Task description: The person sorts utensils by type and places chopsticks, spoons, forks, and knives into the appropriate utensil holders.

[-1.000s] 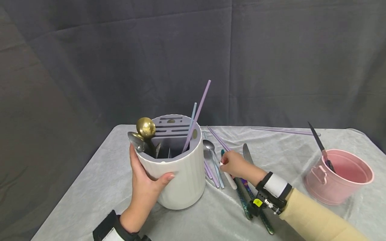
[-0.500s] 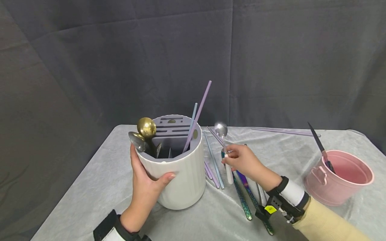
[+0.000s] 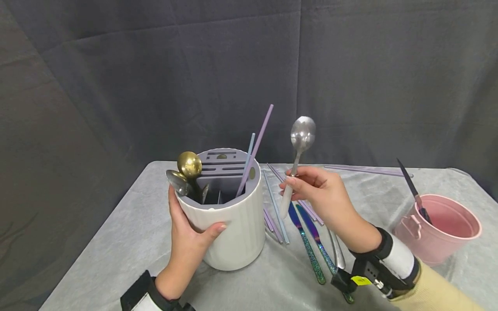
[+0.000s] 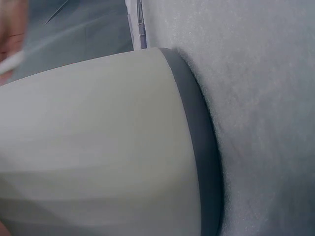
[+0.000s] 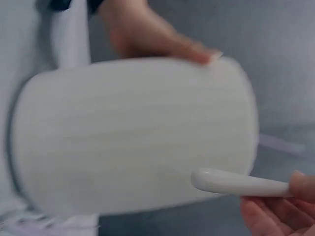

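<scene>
Nearest the camera, the left hand [image 3: 186, 242] wraps the near side of the white cutlery holder [image 3: 229, 229], thumb across its front wall and fingers curled round the left of its rim, so it is gripping the holder where it stands on the table [image 3: 116, 242]. The left wrist view shows only the holder's pale wall [image 4: 93, 142] and its grey base ring against the grey cloth. To the right, the right hand [image 3: 327, 198] is raised above the table just beside the holder, its fingers [image 3: 295, 177] pinching the stem of a spoon [image 3: 297, 160] with a white handle; the spoon stands nearly upright, silver bowl on top and handle tip pointing down, clear of the table and outside the holder. The right wrist view, blurred, shows the white handle [image 5: 236, 183] in front of the holder's wall. Under that hand lie iridescent knives [image 3: 311, 246] and pastel chopsticks [image 3: 274, 207] on the cloth. Inside the holder lean a gold spoon [image 3: 189, 166], a silver spoon [image 3: 176, 181] and two long chopsticks [image 3: 254, 147]. Further right stands a pink bucket [image 3: 439, 233] with a dark knife [image 3: 412, 188] in it, and at the far edge lies a purple chopstick [image 3: 365, 169].
</scene>
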The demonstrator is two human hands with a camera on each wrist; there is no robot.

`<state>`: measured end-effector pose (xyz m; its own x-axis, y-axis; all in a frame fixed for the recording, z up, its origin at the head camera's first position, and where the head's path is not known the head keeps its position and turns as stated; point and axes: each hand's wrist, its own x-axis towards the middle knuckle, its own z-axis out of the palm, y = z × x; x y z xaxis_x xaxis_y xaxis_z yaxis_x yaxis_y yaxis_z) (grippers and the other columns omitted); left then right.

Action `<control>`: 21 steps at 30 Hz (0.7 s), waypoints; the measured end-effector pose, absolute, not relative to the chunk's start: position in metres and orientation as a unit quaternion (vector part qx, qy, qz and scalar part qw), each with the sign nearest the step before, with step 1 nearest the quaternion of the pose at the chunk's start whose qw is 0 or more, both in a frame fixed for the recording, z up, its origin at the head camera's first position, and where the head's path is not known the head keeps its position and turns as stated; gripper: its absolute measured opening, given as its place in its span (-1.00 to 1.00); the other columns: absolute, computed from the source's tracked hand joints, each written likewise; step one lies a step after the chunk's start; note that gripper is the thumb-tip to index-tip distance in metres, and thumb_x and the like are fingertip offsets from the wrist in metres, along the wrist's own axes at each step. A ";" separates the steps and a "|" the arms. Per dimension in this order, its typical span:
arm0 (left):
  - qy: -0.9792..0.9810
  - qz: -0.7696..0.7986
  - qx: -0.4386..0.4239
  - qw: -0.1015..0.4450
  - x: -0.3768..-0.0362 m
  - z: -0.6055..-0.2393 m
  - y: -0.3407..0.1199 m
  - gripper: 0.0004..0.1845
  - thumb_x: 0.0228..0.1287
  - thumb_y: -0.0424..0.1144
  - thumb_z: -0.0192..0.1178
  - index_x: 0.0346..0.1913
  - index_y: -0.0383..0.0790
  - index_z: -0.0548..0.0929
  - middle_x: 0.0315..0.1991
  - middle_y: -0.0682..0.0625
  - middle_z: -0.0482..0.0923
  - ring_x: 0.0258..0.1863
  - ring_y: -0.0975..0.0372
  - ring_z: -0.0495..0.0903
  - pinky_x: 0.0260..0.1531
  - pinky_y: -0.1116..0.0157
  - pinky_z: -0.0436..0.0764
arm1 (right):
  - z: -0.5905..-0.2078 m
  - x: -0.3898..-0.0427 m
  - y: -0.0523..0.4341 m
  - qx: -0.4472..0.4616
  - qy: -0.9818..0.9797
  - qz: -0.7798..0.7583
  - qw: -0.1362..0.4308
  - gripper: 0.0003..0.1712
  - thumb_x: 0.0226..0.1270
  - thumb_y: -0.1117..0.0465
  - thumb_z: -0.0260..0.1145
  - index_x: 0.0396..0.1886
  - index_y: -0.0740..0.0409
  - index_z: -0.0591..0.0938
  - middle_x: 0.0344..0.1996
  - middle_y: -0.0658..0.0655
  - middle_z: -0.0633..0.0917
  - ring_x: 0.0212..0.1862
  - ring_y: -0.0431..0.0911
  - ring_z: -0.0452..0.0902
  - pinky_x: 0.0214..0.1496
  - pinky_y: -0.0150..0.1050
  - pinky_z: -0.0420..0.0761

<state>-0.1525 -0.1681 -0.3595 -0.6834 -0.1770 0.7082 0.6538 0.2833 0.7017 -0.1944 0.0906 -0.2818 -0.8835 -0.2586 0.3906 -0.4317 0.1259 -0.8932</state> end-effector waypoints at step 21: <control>-0.722 -0.568 -0.160 0.361 -0.152 -0.360 -0.170 0.36 -0.14 0.35 0.41 0.53 -0.20 -0.20 0.46 -0.13 0.05 0.37 0.11 0.15 0.30 0.35 0.13 | -0.232 -0.174 0.008 0.377 -0.652 0.648 0.111 -0.89 0.21 0.52 0.32 -0.25 0.45 0.62 -0.35 0.25 0.71 -0.38 -0.05 0.61 -0.26 -0.17 0.65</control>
<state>-0.1523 -0.1698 -0.3598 -0.6883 -0.1796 0.7029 0.6408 0.3036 0.7051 -0.1742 0.0079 -0.2325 -0.6906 -0.3481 0.6339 -0.6358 -0.1256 -0.7616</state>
